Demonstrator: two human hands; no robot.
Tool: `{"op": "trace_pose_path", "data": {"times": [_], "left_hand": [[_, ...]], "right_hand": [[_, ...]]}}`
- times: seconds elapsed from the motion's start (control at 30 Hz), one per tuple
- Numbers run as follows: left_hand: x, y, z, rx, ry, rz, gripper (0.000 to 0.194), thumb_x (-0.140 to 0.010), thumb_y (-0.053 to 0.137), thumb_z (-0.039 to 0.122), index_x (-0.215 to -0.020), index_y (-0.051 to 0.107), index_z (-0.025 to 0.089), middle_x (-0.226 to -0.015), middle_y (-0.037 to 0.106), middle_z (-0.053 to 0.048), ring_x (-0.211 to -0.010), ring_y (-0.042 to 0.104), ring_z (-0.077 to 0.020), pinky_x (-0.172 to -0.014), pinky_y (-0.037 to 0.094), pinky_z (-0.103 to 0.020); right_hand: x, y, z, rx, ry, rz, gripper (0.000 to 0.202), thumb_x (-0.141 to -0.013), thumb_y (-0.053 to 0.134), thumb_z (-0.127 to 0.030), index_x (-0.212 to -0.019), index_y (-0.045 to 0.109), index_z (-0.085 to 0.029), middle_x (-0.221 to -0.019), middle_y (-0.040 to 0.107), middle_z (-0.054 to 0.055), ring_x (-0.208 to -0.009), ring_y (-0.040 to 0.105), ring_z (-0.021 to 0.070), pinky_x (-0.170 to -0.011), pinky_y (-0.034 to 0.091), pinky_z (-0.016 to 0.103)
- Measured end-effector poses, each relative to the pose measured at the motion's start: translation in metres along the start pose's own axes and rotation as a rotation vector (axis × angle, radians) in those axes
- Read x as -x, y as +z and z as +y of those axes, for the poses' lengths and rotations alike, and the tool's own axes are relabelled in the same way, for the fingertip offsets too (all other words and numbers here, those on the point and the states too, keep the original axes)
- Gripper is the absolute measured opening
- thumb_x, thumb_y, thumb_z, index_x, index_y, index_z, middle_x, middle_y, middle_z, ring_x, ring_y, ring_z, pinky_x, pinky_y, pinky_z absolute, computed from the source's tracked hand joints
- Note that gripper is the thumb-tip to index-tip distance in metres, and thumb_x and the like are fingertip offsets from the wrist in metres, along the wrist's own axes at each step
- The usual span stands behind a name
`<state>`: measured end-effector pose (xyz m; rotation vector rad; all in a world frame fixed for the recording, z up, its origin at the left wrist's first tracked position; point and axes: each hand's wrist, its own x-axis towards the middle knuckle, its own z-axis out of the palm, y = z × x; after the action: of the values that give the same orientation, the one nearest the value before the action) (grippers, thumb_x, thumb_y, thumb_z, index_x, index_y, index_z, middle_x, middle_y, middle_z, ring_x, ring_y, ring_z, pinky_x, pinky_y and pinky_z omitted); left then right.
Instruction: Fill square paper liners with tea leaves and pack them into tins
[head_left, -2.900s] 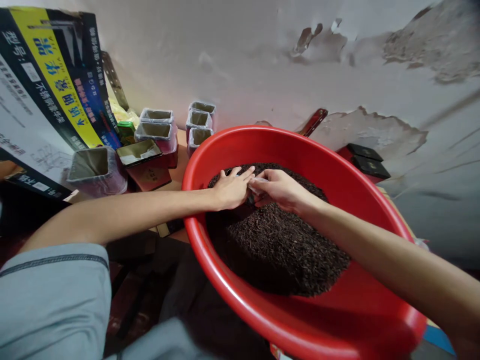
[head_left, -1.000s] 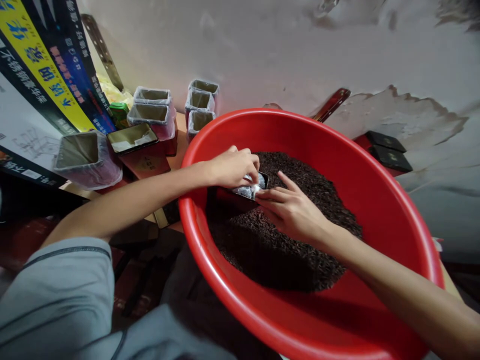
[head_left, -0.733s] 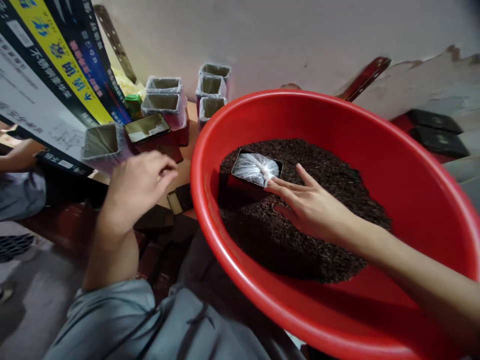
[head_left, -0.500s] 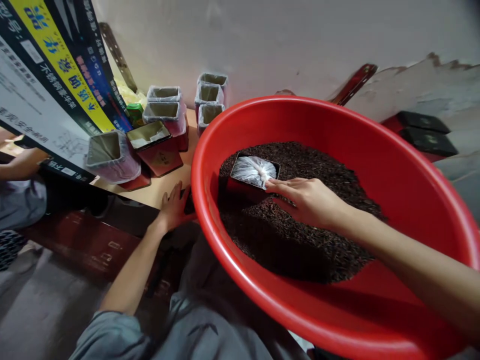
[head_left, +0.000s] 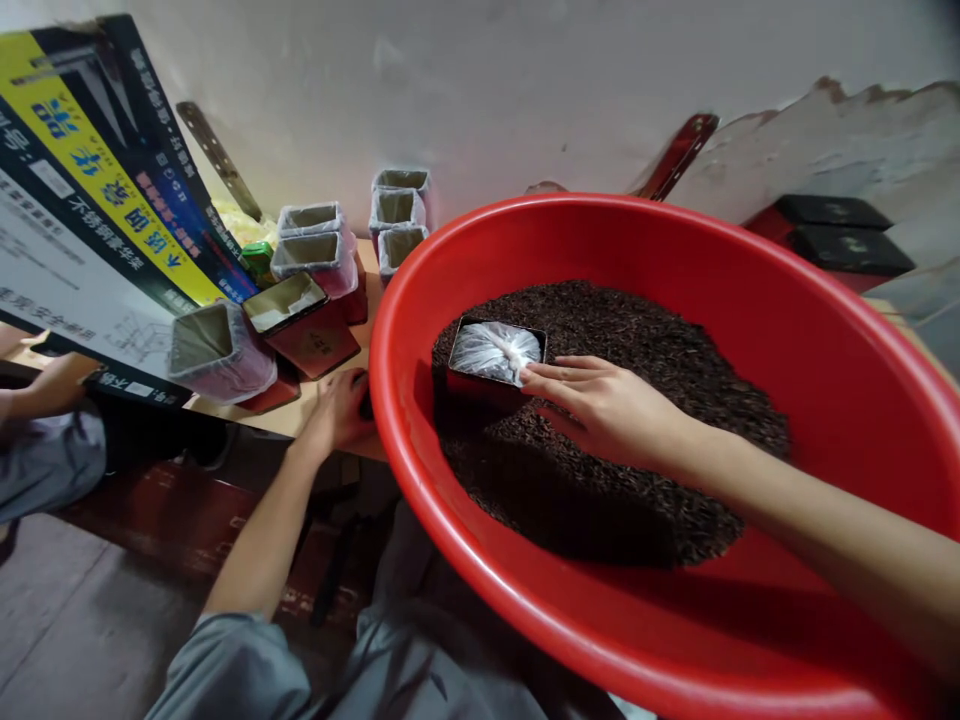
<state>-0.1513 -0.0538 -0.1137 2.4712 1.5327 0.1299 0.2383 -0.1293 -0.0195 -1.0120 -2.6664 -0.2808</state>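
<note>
A large red basin [head_left: 847,360] holds dark loose leaves [head_left: 645,360]. On the leaves at its left side stands a tin [head_left: 487,392] with a twisted clear plastic bag [head_left: 495,348] filling its mouth. My right hand [head_left: 600,405] reaches in from the right, fingers stretched out, the fingertips touching the bag's twisted end at the tin's right edge. Outside the basin, my left hand [head_left: 343,408] is at the table edge beside the left rim, fingers bent round something dark that I cannot make out.
Several bag-lined tins [head_left: 311,250] stand on the wooden table [head_left: 300,410] to the left, one tilted red tin [head_left: 319,335] among them. A printed carton [head_left: 97,200] leans behind. Black-lidded boxes [head_left: 851,250] are at the right. Another person's arm [head_left: 45,390] shows far left.
My left hand's fingers, spread before, are now bent at the table edge. My right hand remains at the bag's twist. The view has shifted slightly.
</note>
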Motion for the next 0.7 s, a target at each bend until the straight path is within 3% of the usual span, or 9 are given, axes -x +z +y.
{"op": "trace_pose_path", "data": {"times": [0.07, 0.13, 0.23, 0.3, 0.33, 0.4, 0.47, 0.57, 0.7], "left_hand": [[0.021, -0.032, -0.001, -0.143, -0.04, -0.023, 0.066, -0.083, 0.062, 0.042, -0.142, 0.055, 0.013, -0.143, 0.054, -0.022, -0.129, 0.052, -0.0423, -0.107, 0.043, -0.056], [0.051, -0.074, 0.005, -0.227, -0.163, 0.029, 0.072, -0.082, 0.064, 0.05, -0.142, 0.054, 0.012, -0.136, 0.059, -0.021, -0.125, 0.057, -0.0413, -0.105, 0.048, -0.053], [0.083, -0.138, 0.04, -0.379, -0.279, 0.349, 0.079, -0.089, 0.055, 0.062, -0.144, 0.053, 0.005, -0.131, 0.061, -0.026, -0.124, 0.057, -0.0462, -0.108, 0.047, -0.057], [0.079, -0.164, 0.072, -0.347, -0.162, 0.593, 0.082, -0.089, 0.059, 0.065, -0.152, 0.048, 0.012, -0.139, 0.056, -0.023, -0.132, 0.052, -0.0449, -0.115, 0.04, -0.057], [0.067, -0.17, 0.088, -0.306, -0.013, 0.595, 0.081, -0.09, 0.062, 0.061, -0.155, 0.045, 0.014, -0.143, 0.052, -0.023, -0.134, 0.05, -0.0423, -0.116, 0.04, -0.054], [0.027, -0.166, 0.112, -0.197, 0.37, 0.436, 0.081, -0.088, 0.07, 0.052, -0.156, 0.045, 0.016, -0.144, 0.05, -0.021, -0.135, 0.05, -0.037, -0.117, 0.04, -0.05], [-0.024, -0.148, 0.126, -0.081, 0.579, 0.223, 0.083, -0.084, 0.077, 0.042, -0.156, 0.044, 0.017, -0.146, 0.047, -0.019, -0.138, 0.046, -0.0333, -0.119, 0.038, -0.047], [-0.087, -0.118, 0.131, 0.043, 0.673, 0.002, 0.085, -0.08, 0.082, 0.038, -0.156, 0.045, 0.023, -0.144, 0.047, -0.016, -0.136, 0.048, -0.0301, -0.118, 0.039, -0.047], [-0.117, -0.1, 0.127, 0.105, 0.714, -0.14, 0.08, -0.081, 0.08, 0.037, -0.154, 0.048, 0.025, -0.146, 0.043, -0.015, -0.14, 0.043, -0.0307, -0.12, 0.036, -0.049]], "right_hand": [[-0.001, 0.0, -0.001, 0.032, -0.006, -0.007, 0.027, -0.101, 0.049, -0.018, -0.12, 0.068, -0.01, -0.126, 0.073, 0.016, -0.109, 0.073, 0.0242, -0.1, 0.054, 0.044], [-0.003, 0.0, -0.003, 0.064, -0.012, -0.013, 0.026, -0.101, 0.049, -0.018, -0.118, 0.068, -0.01, -0.123, 0.074, 0.017, -0.108, 0.072, 0.0251, -0.097, 0.053, 0.043], [-0.007, -0.003, -0.007, 0.091, -0.004, -0.045, 0.022, -0.099, 0.054, -0.019, -0.112, 0.069, -0.009, -0.111, 0.077, 0.017, -0.102, 0.071, 0.028, -0.083, 0.053, 0.04], [-0.009, -0.006, -0.01, 0.078, 0.032, -0.074, 0.019, -0.097, 0.056, -0.017, -0.108, 0.07, -0.01, -0.104, 0.077, 0.017, -0.098, 0.07, 0.0286, -0.08, 0.052, 0.04], [-0.009, -0.007, -0.012, 0.066, 0.049, -0.086, 0.018, -0.096, 0.056, -0.016, -0.106, 0.07, -0.011, -0.102, 0.077, 0.017, -0.096, 0.07, 0.028, -0.081, 0.052, 0.039], [-0.008, -0.01, -0.017, 0.05, 0.069, -0.111, 0.017, -0.094, 0.056, -0.013, -0.104, 0.07, -0.012, -0.104, 0.077, 0.017, -0.094, 0.072, 0.0259, -0.083, 0.054, 0.038], [-0.004, -0.011, -0.021, 0.072, 0.051, -0.119, 0.019, -0.093, 0.056, -0.011, -0.106, 0.07, -0.011, -0.113, 0.075, 0.018, -0.097, 0.073, 0.0253, -0.087, 0.057, 0.038], [0.003, -0.011, -0.026, 0.128, 0.013, -0.082, 0.028, -0.091, 0.055, -0.009, -0.115, 0.067, -0.005, -0.125, 0.071, 0.022, -0.11, 0.072, 0.0281, -0.098, 0.057, 0.042], [0.009, -0.007, -0.026, 0.128, -0.021, -0.062, 0.033, -0.086, 0.058, -0.008, -0.117, 0.067, -0.002, -0.128, 0.068, 0.026, -0.117, 0.069, 0.0312, -0.104, 0.055, 0.047]]}}
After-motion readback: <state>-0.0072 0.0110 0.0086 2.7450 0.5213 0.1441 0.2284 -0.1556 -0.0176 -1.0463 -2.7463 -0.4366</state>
